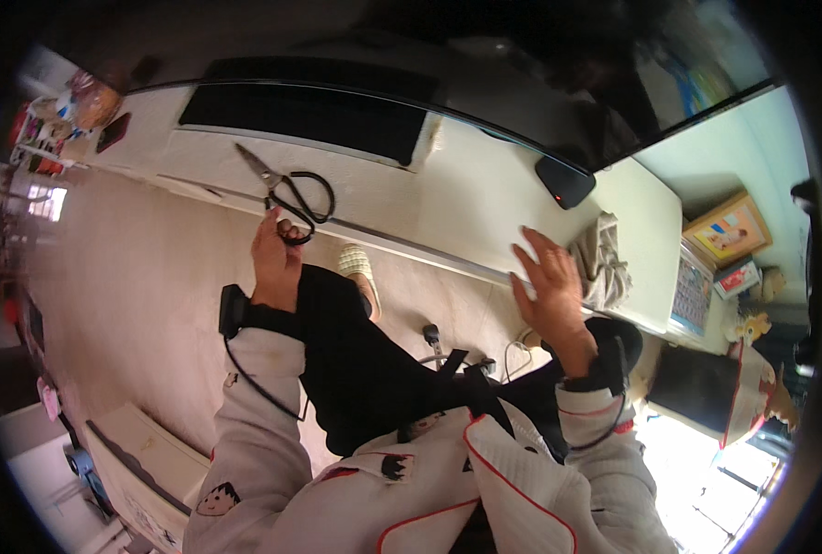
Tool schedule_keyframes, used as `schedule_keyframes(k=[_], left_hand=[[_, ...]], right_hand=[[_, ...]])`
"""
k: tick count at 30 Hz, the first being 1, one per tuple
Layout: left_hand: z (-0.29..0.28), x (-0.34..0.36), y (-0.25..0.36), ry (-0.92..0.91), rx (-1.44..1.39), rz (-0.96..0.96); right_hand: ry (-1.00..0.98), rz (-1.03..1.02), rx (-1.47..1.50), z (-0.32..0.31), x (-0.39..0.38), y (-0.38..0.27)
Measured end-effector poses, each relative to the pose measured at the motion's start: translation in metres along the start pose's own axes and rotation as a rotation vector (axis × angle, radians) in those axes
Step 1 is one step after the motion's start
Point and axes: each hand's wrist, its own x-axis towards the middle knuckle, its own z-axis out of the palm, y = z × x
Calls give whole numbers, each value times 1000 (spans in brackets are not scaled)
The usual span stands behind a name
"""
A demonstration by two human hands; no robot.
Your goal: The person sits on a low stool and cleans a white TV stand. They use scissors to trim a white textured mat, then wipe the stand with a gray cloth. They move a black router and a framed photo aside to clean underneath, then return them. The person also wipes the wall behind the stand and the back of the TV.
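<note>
The scissors (273,178) are held by a handle loop at the front edge of the white table (485,198), with the blades pointed away from the body over the tabletop; the left hand (277,261) is clamped on that loop. Nothing is gripped by the right hand (554,286), whose fingers are spread apart beside the crumpled cloth (605,263); whether the table is touched by it cannot be told. For safe handling, the loop should be gripped firmly, the blades kept together, and the free fingers kept well clear of the tips. Counted in view are one pair of scissors, one cloth, one black box (564,183), one phone (114,132) and one wooden picture frame (727,231).
</note>
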Motion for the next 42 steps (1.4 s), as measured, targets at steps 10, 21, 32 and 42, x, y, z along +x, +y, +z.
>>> schedule_keyframes(k=[10, 21, 32, 42], left_hand=[[-16, 9, 12, -91, 188, -86], [-7, 13, -2, 22, 687, 76], [186, -90, -168, -669, 1306, 929], [286, -100, -270, -408, 1482, 1083]], right_hand=[[233, 297, -178, 5, -22, 42], [131, 895, -299, -16, -98, 209], [247, 628, -297, 0, -104, 159], [272, 647, -242, -4, -102, 158]])
